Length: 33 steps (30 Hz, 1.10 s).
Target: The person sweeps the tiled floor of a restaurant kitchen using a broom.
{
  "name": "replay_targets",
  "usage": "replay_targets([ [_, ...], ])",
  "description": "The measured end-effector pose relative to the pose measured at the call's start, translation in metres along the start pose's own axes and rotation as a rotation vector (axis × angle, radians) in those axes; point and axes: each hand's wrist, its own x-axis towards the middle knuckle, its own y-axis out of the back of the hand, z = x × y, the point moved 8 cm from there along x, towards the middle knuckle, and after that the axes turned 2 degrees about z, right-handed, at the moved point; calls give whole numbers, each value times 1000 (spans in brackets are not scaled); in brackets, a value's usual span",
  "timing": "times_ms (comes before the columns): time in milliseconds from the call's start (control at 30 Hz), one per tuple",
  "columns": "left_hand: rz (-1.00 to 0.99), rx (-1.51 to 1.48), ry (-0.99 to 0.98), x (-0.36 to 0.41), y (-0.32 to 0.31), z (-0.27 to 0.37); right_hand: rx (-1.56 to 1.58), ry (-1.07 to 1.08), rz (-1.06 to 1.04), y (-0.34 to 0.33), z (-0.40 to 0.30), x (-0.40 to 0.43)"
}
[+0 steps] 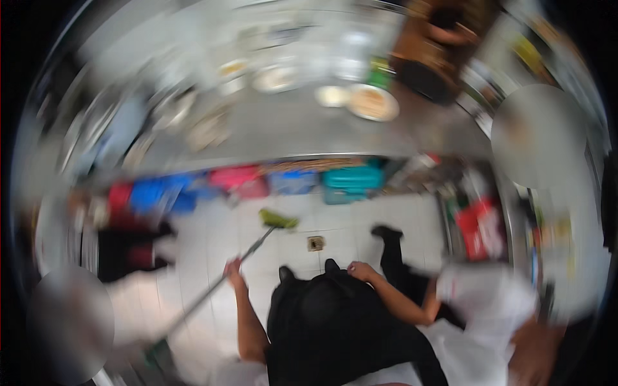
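My left hand (233,273) grips the grey pole of a long-handled floor tool, seemingly a mop or broom (279,220). Its yellow-green head rests on the white tiled floor ahead of me, left of a small square floor drain (316,243). The pole runs back past my hand towards the lower left. My right hand (361,271) is in front of my black apron, near its right edge, touching no tool that I can see. Its fingers look partly curled, but blur hides their exact pose. Two dark shoe tips show beyond the apron.
A steel counter (289,130) with plates and bowls spans the front. Below it stand a teal container (352,183), a pink tub (239,181) and blue bins (164,193). One person (483,304) in white is close at my right; another (130,255) is at the left.
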Motion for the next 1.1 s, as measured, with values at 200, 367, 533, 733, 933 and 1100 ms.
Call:
replay_targets([
  [200, 145, 112, -320, -38, -83, 109, 748, -51, 59, 145, -74, 54],
  [367, 436, -179, -439, -92, -59, 191, 360, 0, -125, 145, 19, 110],
  [533, 424, -261, -476, -141, -58, 259, -174, 504, -325, 103, -37, 129],
  [733, 527, -172, -512, -120, -52, 230, -367, 837, -244, 21, -207, 152],
  [933, 470, -89, -450, -83, -75, 238, -77, 866, -348, -1, -362, 122],
  [1100, 398, 117, -681, -66, -124, 251, 92, 1502, -349, -26, -413, 174],
])
